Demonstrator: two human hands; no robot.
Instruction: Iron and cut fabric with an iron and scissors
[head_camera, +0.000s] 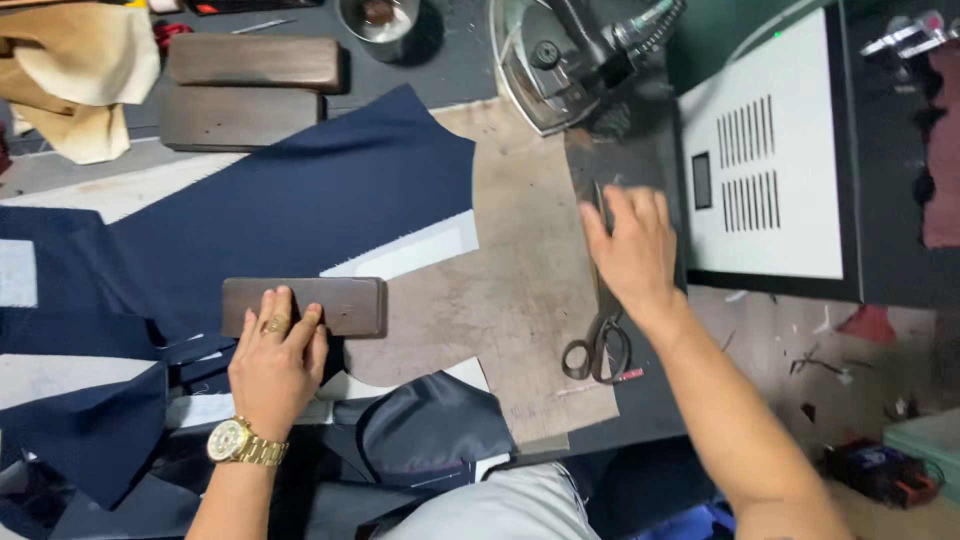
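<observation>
Both hands down on the desk (520, 300)

Left hand (275, 365) lies flat, fingers spread, pressing a wooden block (345, 305) onto navy cloth (300, 200); right hand (632, 250) rests open, palm down, over scissors (600, 345), gripping nothing.

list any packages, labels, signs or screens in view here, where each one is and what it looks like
Small screen or panel window: a dark upright rectangle on the white machine box with slotted vents, just right of the right hand; too small to tell if it is lit.
No packages, labels or signs show.
</observation>
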